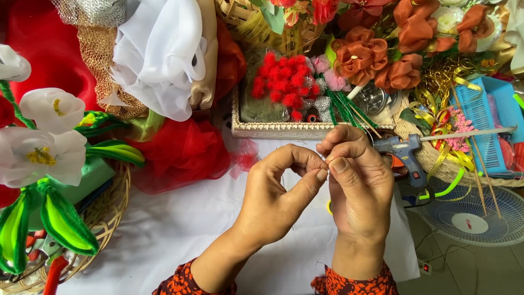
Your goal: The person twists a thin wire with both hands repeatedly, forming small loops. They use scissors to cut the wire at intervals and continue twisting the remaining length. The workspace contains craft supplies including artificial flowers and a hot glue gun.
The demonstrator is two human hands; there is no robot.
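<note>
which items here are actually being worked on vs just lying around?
In hand:
left hand and right hand, fingertips pinched together; anything held is too small to tell

Lying about:
blue hot-glue gun
tray of red pompoms
orange fabric roses
white fabric flowers
white fan

Item: one small yellow-green piece (329,207), kind not discernible. We see only a thin curved sliver of it, showing in the gap between our left hand (275,196) and right hand (357,183); the rest is hidden. We hold it raised above the white-covered worktop (180,229), where the fingers (322,173) of both hands pinch together, tips touching.
</note>
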